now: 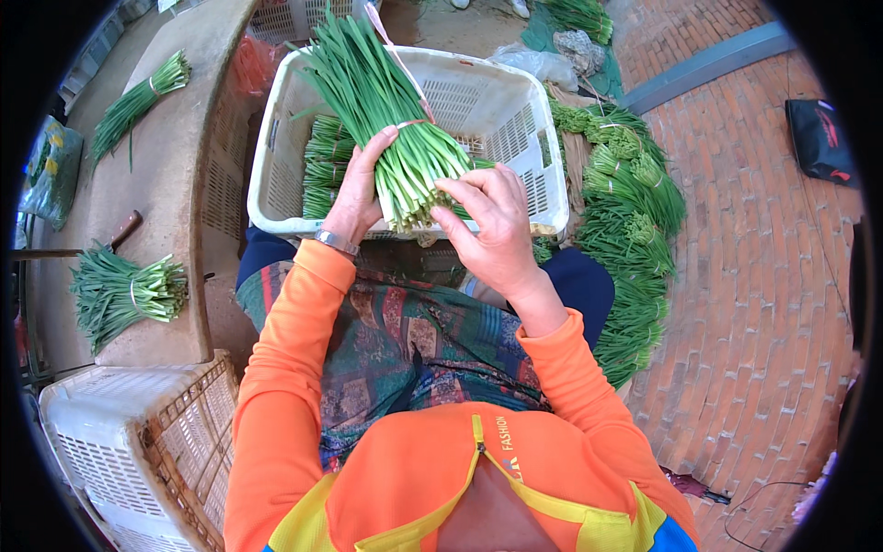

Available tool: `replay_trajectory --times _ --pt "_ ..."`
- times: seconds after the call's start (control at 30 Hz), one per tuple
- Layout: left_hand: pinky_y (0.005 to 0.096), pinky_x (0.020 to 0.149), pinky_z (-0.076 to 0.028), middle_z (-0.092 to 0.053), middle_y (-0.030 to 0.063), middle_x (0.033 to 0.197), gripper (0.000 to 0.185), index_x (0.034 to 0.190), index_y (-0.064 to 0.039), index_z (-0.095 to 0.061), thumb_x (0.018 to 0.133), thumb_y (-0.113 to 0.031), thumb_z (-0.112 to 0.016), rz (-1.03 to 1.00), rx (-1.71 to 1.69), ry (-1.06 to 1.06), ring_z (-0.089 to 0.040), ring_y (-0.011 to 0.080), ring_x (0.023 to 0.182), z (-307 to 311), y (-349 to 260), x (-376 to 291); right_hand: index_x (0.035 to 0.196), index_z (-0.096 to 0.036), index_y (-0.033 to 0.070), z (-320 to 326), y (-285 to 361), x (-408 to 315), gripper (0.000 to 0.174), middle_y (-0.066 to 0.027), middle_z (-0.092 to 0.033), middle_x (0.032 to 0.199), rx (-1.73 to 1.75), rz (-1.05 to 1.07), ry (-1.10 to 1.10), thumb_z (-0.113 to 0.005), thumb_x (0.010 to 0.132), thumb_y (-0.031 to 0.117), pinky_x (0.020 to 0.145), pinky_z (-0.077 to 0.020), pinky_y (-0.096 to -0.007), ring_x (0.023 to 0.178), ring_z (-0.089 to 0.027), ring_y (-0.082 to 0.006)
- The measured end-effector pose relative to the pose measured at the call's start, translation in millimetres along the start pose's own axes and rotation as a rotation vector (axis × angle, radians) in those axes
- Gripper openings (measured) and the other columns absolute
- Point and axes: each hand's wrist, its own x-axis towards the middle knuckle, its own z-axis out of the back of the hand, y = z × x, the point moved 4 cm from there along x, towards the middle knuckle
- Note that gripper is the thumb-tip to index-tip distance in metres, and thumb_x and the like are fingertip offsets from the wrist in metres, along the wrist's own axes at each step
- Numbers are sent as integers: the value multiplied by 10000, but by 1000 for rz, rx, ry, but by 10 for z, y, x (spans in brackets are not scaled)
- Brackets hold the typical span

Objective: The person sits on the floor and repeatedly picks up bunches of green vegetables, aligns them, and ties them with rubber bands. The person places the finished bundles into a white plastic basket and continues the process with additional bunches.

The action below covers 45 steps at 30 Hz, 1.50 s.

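Note:
My left hand (362, 181) is closed around a bundle of garlic chives (414, 155), its thumb near the pink tie around the stalks. The green leaves point away from me and the pale cut ends towards me. A loose pink strip rises from the tie. At the pale ends, my right hand (491, 221) has its thumb and forefinger close together at the stalks; whether they pinch one is unclear. Beneath the bundle stands a white plastic crate (552, 196) with several tied bundles (324, 169) stacked inside at its left.
A long board table (162, 200) at left carries two tied bundles and a knife (126, 228). Many tied bundles (624, 262) lie along the crate's right side on the brick floor (745, 310). An empty-looking white crate (110, 441) lies at lower left. A metal beam (707, 65) crosses the upper right.

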Motion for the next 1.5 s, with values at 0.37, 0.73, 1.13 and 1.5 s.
replay_trajectory --times 0.37,0.73,1.13,1.5 --pt "356 834 -558 -609 99 1105 419 1228 -33 -469 887 -188 -655 -28 -30 -80 -638 192 966 323 -170 134 853 -664 81 -439 -68 220 164 -23 -563 801 100 -45 -42 -733 708 46 770 -408 -388 791 -548 -244" --pt "372 839 -569 -646 133 1097 406 1228 23 -543 920 -238 -593 -94 -50 -61 -668 221 950 330 -404 90 826 -593 65 -537 -245 -649 114 -67 -581 760 228 -365 119 -702 792 73 693 -431 -368 725 -559 -278" --pt "358 868 -549 -531 126 1186 569 1301 -28 -338 852 -101 -679 -301 189 -134 -606 207 1026 338 -532 7 1081 -669 34 -446 -413 -511 203 -73 -634 816 155 -554 248 -625 889 85 646 -479 -261 692 -593 -166" --pt "374 827 -576 -590 143 1160 481 1277 -9 -401 869 -92 -641 -234 170 -48 -651 231 983 222 -459 -2 1040 -699 100 -487 -138 408 209 -74 -564 807 51 -207 340 -665 838 135 629 -478 -347 707 -589 -249"
